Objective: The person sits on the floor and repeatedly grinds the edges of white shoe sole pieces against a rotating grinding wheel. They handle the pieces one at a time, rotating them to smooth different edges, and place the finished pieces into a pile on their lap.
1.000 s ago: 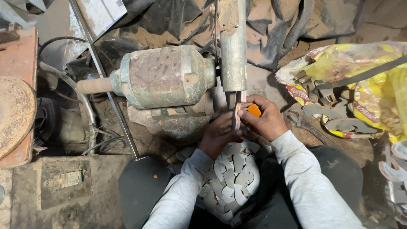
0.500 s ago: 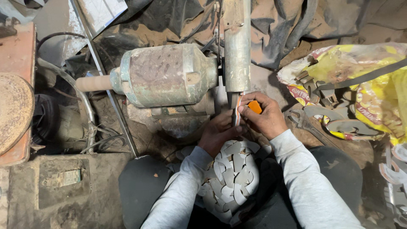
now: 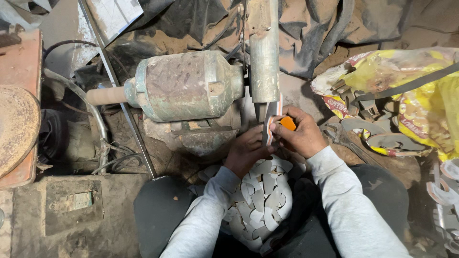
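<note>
Both my hands hold one thin flat metal piece (image 3: pixel 270 125) on edge against the grinding wheel under its grey guard (image 3: pixel 264 52). My left hand (image 3: pixel 247 150) grips it from below and my right hand (image 3: pixel 299 134), with an orange cap on one fingertip (image 3: pixel 288 123), pinches it from the right. The wheel is driven by a dusty green-grey motor (image 3: pixel 184 86) to the left. A heap of several pale curved metal blanks (image 3: pixel 260 200) lies in my lap between my grey sleeves.
A yellow sack (image 3: pixel 411 95) with dark metal parts and a strap lies at right, a wrench (image 3: pixel 342 138) beside it. A rusty round disc on an orange stand (image 3: pixel 16 124) is at left. Cables, a thin rod (image 3: pixel 119 91) and a concrete block (image 3: pixel 71 210) surround the motor.
Hardly anything differs; both hands keep the piece pressed at the wheel, shifting only slightly.
</note>
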